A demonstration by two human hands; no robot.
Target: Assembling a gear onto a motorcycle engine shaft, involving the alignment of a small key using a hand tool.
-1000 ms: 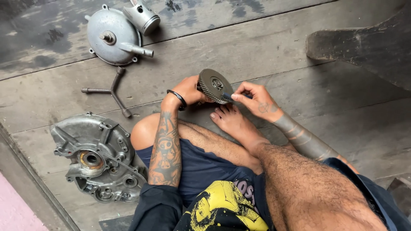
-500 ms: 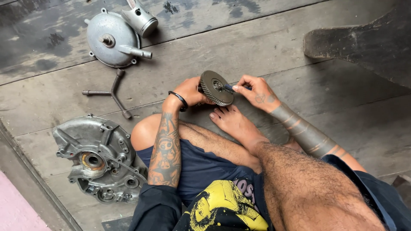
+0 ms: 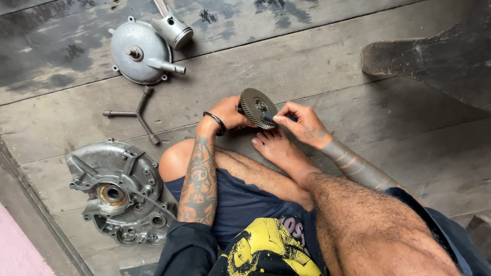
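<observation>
Round dark toothed gear (image 3: 258, 107), worn, betw. both hands, on edge.

Soft, even daylight fills the frame, leaving only faint shadows under the metal parts at upper left. A dark shadowed shape sits at upper right. Focus is sharp throughout, without glare or noticeable edge distortion.

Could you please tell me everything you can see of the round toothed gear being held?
The round dark metal gear has fine teeth around its rim and a small hub at its centre. It looks worn and greasy. It is held tilted above the wooden plank floor, gripped from behind by the left hand, while the right hand presses a thin tool against its face.
</observation>
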